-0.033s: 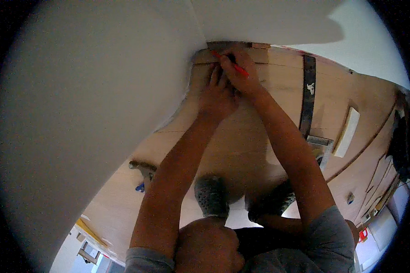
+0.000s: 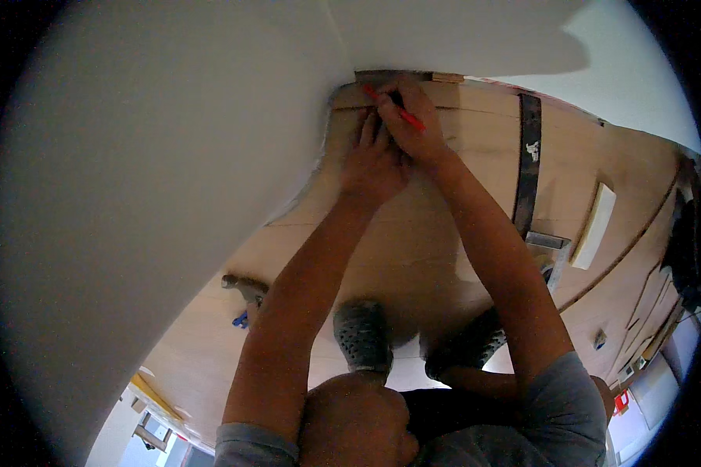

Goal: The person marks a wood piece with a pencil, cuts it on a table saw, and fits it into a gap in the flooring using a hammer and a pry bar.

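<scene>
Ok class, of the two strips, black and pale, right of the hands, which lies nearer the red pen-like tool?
The black strip, with a white patch; the pale strip lies farther right in view, farther from the red tool.

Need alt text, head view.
A person's right hand holds a red pen-like tool over wood-look flooring near a corner of pale walls, left hand close beside it. To the right lie a dark strip and a pale block; a hammer lies left, partly behind the left forearm.
</scene>
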Motion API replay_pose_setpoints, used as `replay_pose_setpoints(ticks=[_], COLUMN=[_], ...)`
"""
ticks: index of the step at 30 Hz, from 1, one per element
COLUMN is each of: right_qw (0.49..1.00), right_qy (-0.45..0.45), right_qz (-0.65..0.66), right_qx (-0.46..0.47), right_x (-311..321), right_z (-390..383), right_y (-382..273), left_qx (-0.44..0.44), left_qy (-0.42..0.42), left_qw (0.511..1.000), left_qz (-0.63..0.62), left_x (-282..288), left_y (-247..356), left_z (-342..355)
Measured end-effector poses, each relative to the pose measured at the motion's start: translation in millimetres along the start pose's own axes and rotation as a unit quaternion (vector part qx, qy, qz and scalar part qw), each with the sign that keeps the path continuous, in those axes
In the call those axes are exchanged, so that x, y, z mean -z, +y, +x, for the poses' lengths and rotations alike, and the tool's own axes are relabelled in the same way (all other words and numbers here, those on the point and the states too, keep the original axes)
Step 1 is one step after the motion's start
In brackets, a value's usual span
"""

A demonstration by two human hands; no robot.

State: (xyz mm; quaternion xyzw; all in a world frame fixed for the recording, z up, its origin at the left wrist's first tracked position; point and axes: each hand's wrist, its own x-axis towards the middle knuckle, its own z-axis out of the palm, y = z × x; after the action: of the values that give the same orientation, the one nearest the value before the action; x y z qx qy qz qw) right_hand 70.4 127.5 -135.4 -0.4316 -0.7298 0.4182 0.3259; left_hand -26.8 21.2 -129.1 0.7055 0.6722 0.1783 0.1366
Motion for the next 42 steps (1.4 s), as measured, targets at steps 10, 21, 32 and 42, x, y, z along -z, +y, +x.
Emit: replay_pose_setpoints(ticks=[10, 21, 32, 42], right_qw=[0.999, 0.998, 0.992, 0.993], right_qy=[0.001, 0.033, 0.046, 0.041], right_qz=[0.019, -0.019, -0.056, -0.023], right_qx=[0.031, 0.048, 0.106, 0.111], right_x=[4, -12, -13, -18], right_z=[1, -4, 0, 3], right_y=[-4, 0, -2, -11], left_qx=[-0.044, -0.029, -0.019, -0.01], left_qy=[-0.005, -0.005, -0.038, -0.034], left_qw=[0.998, 0.999, 0.999, 0.999], left_qz=[0.041, -0.027, -0.012, -0.001], left_x=[-3, -4, -2, -22], left_y=[-4, -2, -2, -11], left_z=[4, 8, 5, -4])
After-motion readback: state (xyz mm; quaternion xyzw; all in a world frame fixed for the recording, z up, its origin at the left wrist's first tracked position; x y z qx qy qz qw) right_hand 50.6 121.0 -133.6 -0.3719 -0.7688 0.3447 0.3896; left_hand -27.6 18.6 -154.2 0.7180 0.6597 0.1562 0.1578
